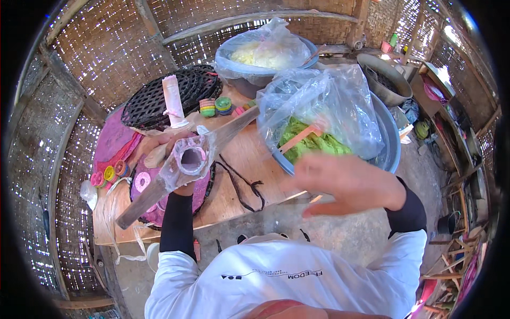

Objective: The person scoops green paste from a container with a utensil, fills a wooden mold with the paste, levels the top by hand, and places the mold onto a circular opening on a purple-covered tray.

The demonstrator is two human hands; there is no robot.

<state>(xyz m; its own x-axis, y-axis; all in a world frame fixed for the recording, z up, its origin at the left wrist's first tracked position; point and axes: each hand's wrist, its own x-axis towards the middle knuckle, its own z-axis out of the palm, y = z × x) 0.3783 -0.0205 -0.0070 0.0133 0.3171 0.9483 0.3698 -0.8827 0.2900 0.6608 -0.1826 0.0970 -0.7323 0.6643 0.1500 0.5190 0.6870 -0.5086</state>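
wooden bar [226, 137] over plywood table [248, 157], woven walls [117, 50]

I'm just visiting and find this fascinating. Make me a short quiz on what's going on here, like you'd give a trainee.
1. Multiple choice: what colour is the soft mass in the nearer blue basin?
a) white
b) green
c) purple

2. True or false: the right hand is clenched in a fist.

3. Fill in the gap: the wooden bar with a hollow tube at its middle is held by the person's ____ hand.

Key:
1. b
2. False; it is open, with the thumb apart from the fingers, though blurred.
3. left; the left hand is mostly hidden behind the bar and tube.
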